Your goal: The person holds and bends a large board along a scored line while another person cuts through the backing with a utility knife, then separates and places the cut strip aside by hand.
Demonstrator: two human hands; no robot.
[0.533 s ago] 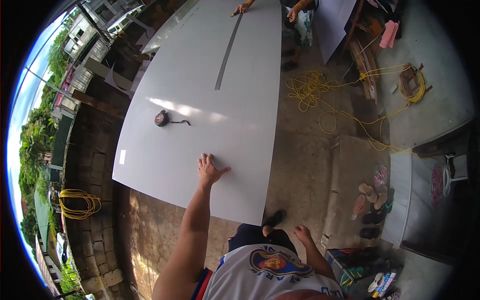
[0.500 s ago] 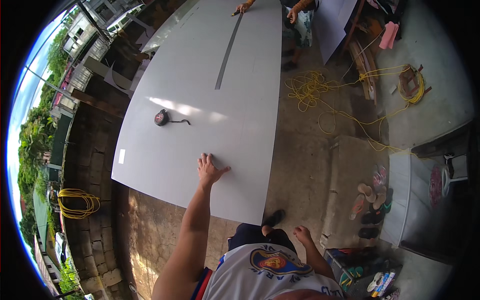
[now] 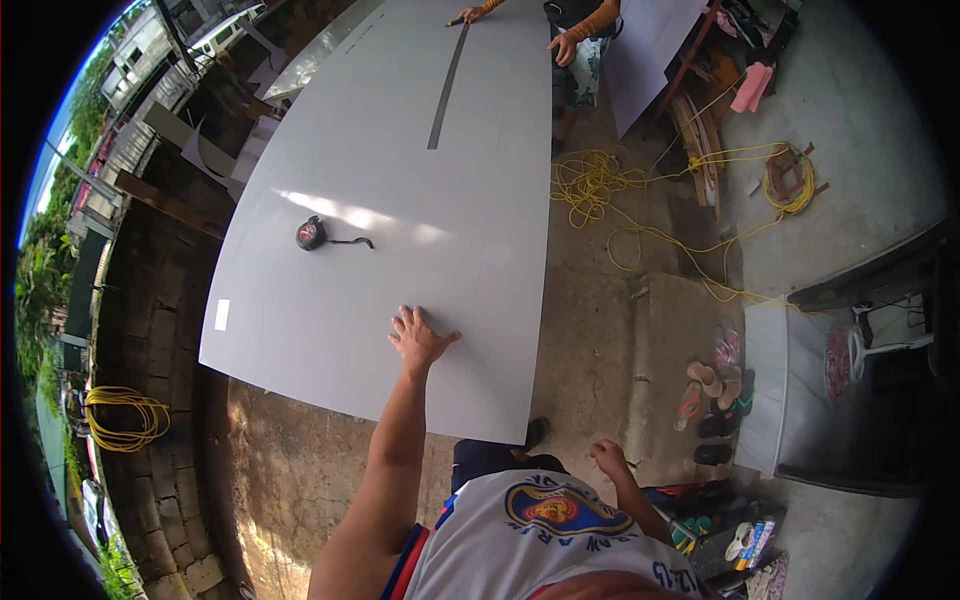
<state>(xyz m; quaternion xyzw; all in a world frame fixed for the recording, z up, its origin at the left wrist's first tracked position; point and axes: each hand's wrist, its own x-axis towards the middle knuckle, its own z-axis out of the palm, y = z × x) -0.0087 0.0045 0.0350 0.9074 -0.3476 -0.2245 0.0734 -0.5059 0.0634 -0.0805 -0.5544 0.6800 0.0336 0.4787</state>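
Observation:
A large grey sheet (image 3: 480, 270) stretches ahead of me. My left hand (image 3: 418, 340) lies on its near part, palm down with the fingers spread, holding nothing. Low at my right side hangs my right hand (image 3: 609, 459), off the sheet, its fingers loosely curled and no object visible in them. Left of the middle, a black and red tape measure (image 3: 311, 234) rests on the sheet, a dark strap (image 3: 352, 241) trailing from it. Farther away lies a long dark straightedge (image 3: 448, 90). At its far end a co-worker's hand (image 3: 472, 14) holds a small slim tool (image 3: 455, 21).
The co-worker's other hand (image 3: 564, 48) is at the sheet's far right edge. Tangled yellow cord (image 3: 600, 185) lies on the concrete floor to the right. Sandals (image 3: 704, 380) sit by a doorway step. A yellow coil (image 3: 125, 418) hangs on the block wall at left.
The whole view has shifted slightly, so most things sit farther left. My left hand stays in place on the sheet. The co-worker's right-edge hand now reaches lower beside the sheet.

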